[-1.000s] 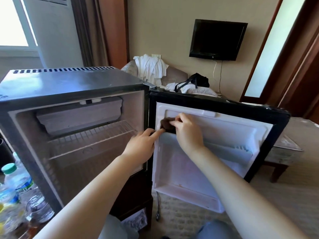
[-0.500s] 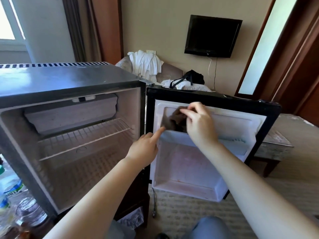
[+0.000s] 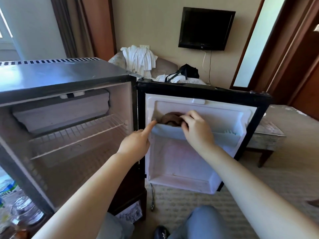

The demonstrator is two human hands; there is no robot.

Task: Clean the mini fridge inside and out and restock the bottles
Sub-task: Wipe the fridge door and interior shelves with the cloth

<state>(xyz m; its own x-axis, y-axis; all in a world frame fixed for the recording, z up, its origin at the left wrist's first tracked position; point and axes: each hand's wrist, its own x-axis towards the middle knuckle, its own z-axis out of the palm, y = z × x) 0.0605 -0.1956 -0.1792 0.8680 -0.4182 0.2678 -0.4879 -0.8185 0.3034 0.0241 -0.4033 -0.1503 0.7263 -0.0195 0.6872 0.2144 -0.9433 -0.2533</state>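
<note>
At the lower left, plastic water bottles (image 3: 10, 195) stand just beside the open mini fridge (image 3: 69, 80). The left hand (image 3: 136, 144) reaches to the door (image 3: 203, 91), its index finger straight and touching the left end of the upper door shelf (image 3: 172, 132), the other fingers curled and holding nothing. The right hand (image 3: 196, 128) grips a brown cloth (image 3: 170, 119) inside that shelf. Behind the fridge, white towels (image 3: 139, 57) hang over an armchair (image 3: 164, 66), and 1 black TV (image 3: 206, 28) hangs on the wall.
</note>
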